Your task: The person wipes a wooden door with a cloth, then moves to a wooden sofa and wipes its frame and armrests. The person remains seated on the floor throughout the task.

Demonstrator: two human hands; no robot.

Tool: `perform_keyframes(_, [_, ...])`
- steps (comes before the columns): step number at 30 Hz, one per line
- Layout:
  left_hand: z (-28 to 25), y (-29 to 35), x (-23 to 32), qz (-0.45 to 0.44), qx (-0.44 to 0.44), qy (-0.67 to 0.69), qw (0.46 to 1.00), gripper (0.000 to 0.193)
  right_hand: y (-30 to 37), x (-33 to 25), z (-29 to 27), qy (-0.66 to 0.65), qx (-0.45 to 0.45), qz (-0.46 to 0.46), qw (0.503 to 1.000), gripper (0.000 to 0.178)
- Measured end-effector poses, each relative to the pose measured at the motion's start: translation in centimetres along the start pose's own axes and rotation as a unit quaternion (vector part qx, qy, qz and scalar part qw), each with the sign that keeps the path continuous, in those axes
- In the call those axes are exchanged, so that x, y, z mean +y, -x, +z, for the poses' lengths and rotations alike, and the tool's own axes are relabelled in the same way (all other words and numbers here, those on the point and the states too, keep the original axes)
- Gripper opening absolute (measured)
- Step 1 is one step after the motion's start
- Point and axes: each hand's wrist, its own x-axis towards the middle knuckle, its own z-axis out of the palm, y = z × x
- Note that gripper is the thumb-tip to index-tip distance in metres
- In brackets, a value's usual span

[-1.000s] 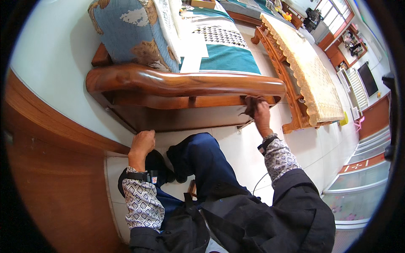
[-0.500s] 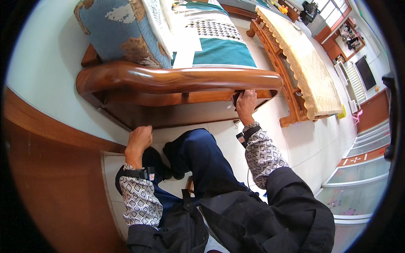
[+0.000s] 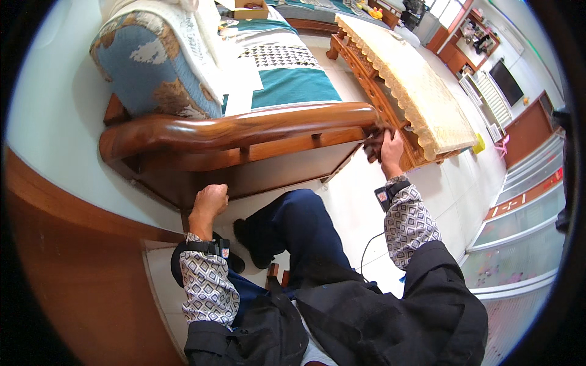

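A dark brown cloth (image 3: 372, 148), blurred, is at the front end of the sofa's polished wooden armrest (image 3: 244, 126), grasped in the right hand (image 3: 392, 149). The left hand (image 3: 210, 200) is clenched in a loose fist near the sofa's side panel (image 3: 262, 176). Beyond the armrest lie a teal-and-white seat cover (image 3: 296, 87) and a worn blue bolster (image 3: 146, 73). To the right stands a carved wooden coffee table under a scalloped, cream-gold tablecloth (image 3: 415, 91).

There are two hands (image 3: 210, 200) (image 3: 392, 149), two wrist straps (image 3: 200, 246) (image 3: 384, 196), one brown cloth (image 3: 371, 149), one near armrest (image 3: 244, 129), one table (image 3: 360, 68) farther right.
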Motion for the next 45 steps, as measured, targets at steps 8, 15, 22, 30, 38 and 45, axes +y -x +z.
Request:
perform_keyframes(8, [-0.4,-0.8,2.7,0.015,-0.033,-0.022,0.999,0.019,-2.8,-7.3,5.5,0.070,0.038,-0.289,0.954,0.028])
perform_keyframes(15, [0.0,-1.5,3.0,-0.029,-0.097,-0.054,0.993,0.028,-8.2,2.0,5.8,-0.201,-0.133,0.041,0.970,0.035])
perform_keyframes(22, [0.3,-1.8,2.8,-0.032,-0.120,-0.078,0.989,0.024,-0.7,10.9,8.5,-0.258,-0.158,0.423,0.854,0.049])
perform_keyframes(30, [1.3,-2.6,3.4,-0.019,-0.125,-0.058,0.990,0.028,4.5,11.2,12.3,-0.205,-0.019,0.371,0.906,0.035])
perform_keyframes(38, [1.0,-1.4,3.1,0.025,-0.058,-0.037,0.997,0.021,5.3,0.2,9.1,-0.439,-0.050,0.434,0.785,0.035])
perform_keyframes(45, [-0.5,-1.8,4.9,0.071,-0.027,0.038,0.996,0.026,6.0,-10.5,7.5,-0.354,-0.417,0.287,0.786,0.037])
